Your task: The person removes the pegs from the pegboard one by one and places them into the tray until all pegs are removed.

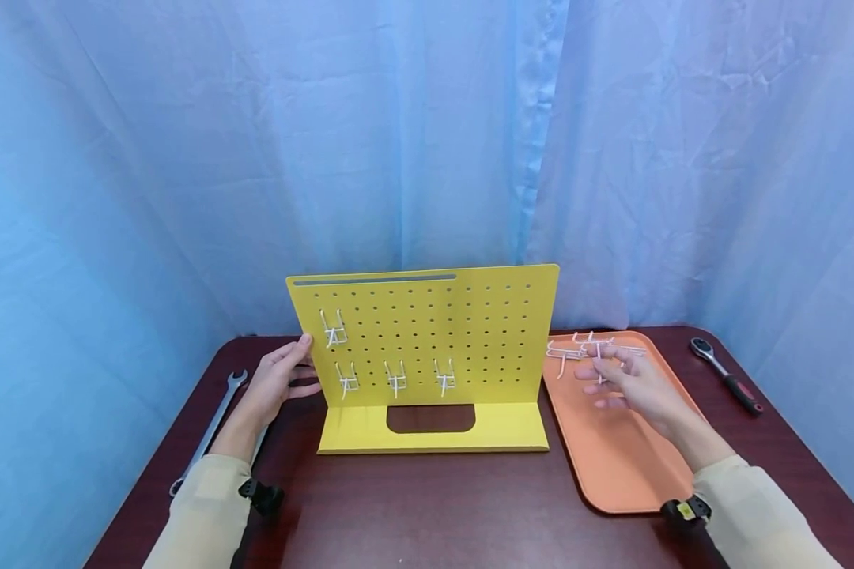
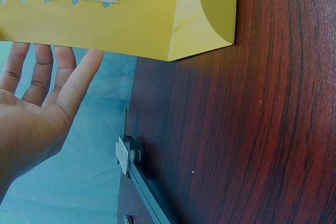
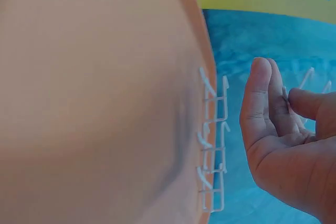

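Observation:
A yellow pegboard [image 1: 498,340] stands upright on its base, with several white double-prong hooks [image 1: 396,379] fixed on its left half and along the lower middle. My left hand [image 1: 277,383] holds the board's left edge, thumb at the front and fingers reaching behind. The left wrist view shows those fingers [image 2: 39,77] nearly straight at the edge. Above an orange tray [image 1: 612,466], my right hand [image 1: 636,387] pinches a white hook [image 1: 599,353] between thumb and fingers, partly covering it. More hooks [image 3: 212,145] lie along the tray's far end.
A combination wrench [image 1: 217,415] lies at the table's left side. Beside it, a caliper [image 2: 136,169] is mostly hidden by my left arm in the head view. A ratchet [image 1: 726,375] rests right of the tray. Blue curtains [image 1: 398,142] hang behind the table.

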`<state>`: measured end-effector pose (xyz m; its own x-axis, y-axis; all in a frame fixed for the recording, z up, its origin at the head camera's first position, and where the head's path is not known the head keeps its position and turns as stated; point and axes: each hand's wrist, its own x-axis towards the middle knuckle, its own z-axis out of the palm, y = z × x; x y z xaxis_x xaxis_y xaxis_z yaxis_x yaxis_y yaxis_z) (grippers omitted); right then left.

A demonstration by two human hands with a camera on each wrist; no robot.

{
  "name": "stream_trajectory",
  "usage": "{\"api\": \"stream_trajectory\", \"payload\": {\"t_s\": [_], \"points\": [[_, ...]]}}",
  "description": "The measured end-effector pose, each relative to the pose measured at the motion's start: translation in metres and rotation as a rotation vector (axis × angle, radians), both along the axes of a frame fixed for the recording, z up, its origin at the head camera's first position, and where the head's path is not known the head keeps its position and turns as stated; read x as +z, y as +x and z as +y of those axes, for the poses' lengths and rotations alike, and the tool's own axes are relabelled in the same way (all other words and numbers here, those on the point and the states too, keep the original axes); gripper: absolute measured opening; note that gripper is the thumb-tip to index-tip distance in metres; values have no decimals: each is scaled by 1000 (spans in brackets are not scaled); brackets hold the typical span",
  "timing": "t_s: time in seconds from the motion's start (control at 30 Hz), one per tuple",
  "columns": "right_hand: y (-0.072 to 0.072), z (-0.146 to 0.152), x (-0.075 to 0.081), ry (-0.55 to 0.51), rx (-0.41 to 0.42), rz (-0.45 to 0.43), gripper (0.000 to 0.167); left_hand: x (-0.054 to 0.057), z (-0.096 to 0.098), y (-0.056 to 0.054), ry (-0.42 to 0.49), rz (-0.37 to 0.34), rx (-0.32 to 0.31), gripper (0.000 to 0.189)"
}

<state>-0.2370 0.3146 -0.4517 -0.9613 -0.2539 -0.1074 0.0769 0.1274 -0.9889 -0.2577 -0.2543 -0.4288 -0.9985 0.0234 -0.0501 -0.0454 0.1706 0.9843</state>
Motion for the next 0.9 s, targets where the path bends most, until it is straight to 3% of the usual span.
{"api": "stream_trajectory", "payload": {"t_s": [0.1, 0.33, 0.47, 0.9], "points": [[-1, 4, -7, 9, 11, -31, 36, 1, 0, 0, 3, -2, -2, 66], [-10, 5, -20, 46, 32, -128, 51, 2, 0, 1, 10, -5, -1, 66], [-13, 5, -25, 69, 53, -180, 51, 1, 0, 1, 4, -2, 0, 65], [-15, 3, -16, 83, 112, -265, 42, 0, -1, 0, -2, 10, -3, 66]]}}
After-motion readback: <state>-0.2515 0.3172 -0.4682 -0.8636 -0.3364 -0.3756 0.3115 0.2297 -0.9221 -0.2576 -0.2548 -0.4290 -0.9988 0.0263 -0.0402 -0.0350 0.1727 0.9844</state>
